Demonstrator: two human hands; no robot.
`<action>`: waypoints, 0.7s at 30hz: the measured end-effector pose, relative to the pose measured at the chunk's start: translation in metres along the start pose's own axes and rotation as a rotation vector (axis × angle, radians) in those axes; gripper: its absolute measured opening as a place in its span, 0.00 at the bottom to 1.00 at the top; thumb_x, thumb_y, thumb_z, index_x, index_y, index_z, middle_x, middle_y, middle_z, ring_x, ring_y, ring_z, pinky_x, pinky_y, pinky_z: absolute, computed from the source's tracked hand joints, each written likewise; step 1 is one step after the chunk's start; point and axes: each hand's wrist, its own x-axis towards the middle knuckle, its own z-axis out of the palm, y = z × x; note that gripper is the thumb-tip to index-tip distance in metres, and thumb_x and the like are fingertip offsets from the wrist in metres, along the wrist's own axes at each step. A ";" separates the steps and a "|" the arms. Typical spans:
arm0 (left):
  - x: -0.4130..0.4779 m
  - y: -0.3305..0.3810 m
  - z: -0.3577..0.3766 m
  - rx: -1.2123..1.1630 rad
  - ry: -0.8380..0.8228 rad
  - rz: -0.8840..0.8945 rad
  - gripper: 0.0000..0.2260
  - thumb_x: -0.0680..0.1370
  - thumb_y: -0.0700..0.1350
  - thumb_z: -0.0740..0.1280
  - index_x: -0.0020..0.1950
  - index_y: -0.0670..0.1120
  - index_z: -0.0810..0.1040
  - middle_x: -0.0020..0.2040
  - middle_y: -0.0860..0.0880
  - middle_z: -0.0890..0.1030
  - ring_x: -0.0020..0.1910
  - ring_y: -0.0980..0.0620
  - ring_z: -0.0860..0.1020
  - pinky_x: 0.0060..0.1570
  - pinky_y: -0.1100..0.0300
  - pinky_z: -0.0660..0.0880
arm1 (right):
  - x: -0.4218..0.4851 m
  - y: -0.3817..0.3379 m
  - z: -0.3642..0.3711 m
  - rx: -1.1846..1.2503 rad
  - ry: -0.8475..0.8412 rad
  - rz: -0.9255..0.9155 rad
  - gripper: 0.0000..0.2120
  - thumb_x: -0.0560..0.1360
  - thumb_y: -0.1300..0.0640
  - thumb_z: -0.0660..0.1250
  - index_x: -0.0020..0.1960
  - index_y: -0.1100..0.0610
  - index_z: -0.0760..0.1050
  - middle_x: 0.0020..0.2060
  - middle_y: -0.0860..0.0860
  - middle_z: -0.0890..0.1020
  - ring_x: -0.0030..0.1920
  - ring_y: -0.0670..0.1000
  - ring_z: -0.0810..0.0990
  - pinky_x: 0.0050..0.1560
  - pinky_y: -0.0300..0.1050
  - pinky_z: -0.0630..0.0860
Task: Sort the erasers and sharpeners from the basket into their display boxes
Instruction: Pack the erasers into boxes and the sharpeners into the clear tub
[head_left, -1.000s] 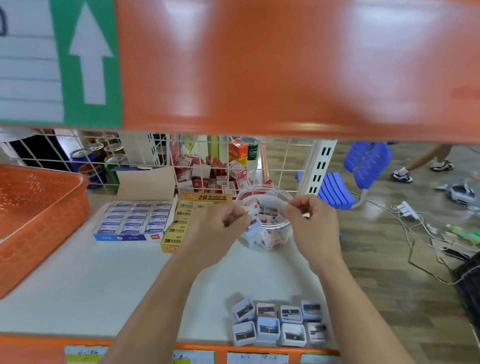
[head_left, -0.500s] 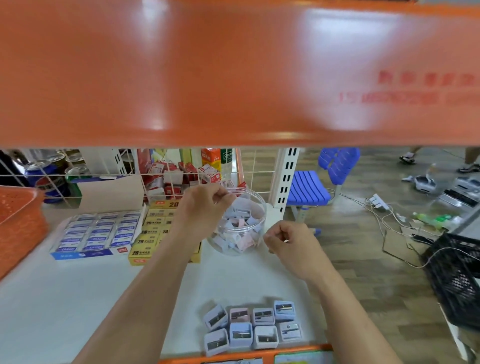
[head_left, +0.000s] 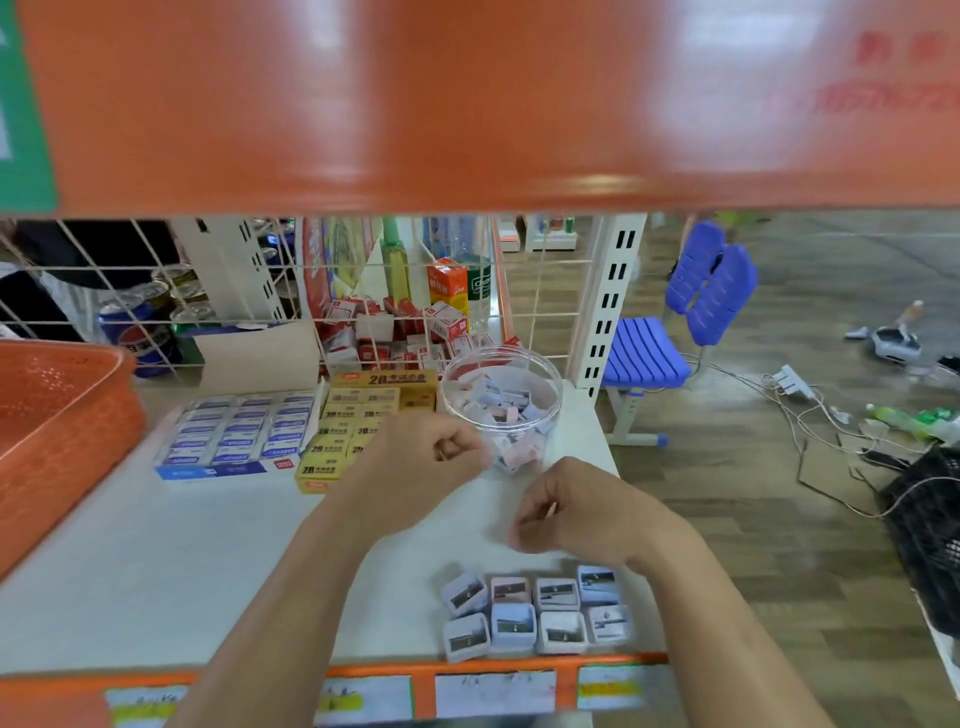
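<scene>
So both hands are hanging over the white shelf (head_left: 156, 545) right in front of the clear plastic jar (head_left: 555, 410). The left hand (head_left: 415, 467) is just at the jar's front wall, fingers curled in, ring showing on 1 of them. It's too blurry at the fingertips to tell if it's pinching anything. The right hand (head_left: 576, 514) is a bit nearer the camera, also curled up with the thumb tucked toward the fingertips. Again, I can't make out anything between them.

The jar has no lid on and is partly full of small pink, white and lilac pencil sharpeners. 8 more sharpeners (head_left: 513, 626) sit in 2 rows of 4 at the front edge of the shelf, just below the right wrist, packed side by side.

To the left of the jar there's the yellow 2B eraser box (head_left: 317, 483), touching the blue eraser box (head_left: 218, 472); both look filled with neat rows. The orange basket (head_left: 67, 441) is off at the far left of the shelf, and I can't see what's inside it.

Behind everything is a wire mesh (head_left: 540, 291) with drink cans (head_left: 150, 322) on the far side, and a blue chair (head_left: 675, 322) stands on the wood floor to the right.
</scene>
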 end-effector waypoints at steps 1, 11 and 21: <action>-0.005 -0.002 0.000 0.010 -0.038 -0.013 0.07 0.75 0.49 0.70 0.40 0.48 0.82 0.26 0.58 0.73 0.24 0.61 0.67 0.26 0.70 0.63 | -0.002 -0.003 0.001 -0.016 -0.017 0.005 0.04 0.69 0.54 0.73 0.39 0.55 0.83 0.36 0.50 0.84 0.36 0.45 0.77 0.46 0.49 0.78; -0.042 -0.010 0.001 0.050 -0.413 -0.160 0.07 0.72 0.52 0.73 0.44 0.50 0.85 0.41 0.53 0.84 0.41 0.56 0.81 0.47 0.56 0.78 | -0.010 -0.022 0.012 -0.185 -0.094 0.006 0.04 0.69 0.60 0.72 0.40 0.51 0.84 0.29 0.41 0.79 0.38 0.44 0.79 0.43 0.40 0.76; -0.051 -0.011 0.005 0.112 -0.297 -0.147 0.09 0.77 0.48 0.67 0.43 0.46 0.83 0.35 0.56 0.78 0.29 0.65 0.72 0.30 0.72 0.66 | -0.011 -0.020 0.018 -0.246 0.011 -0.040 0.07 0.75 0.61 0.65 0.41 0.55 0.79 0.41 0.48 0.81 0.42 0.48 0.79 0.42 0.39 0.75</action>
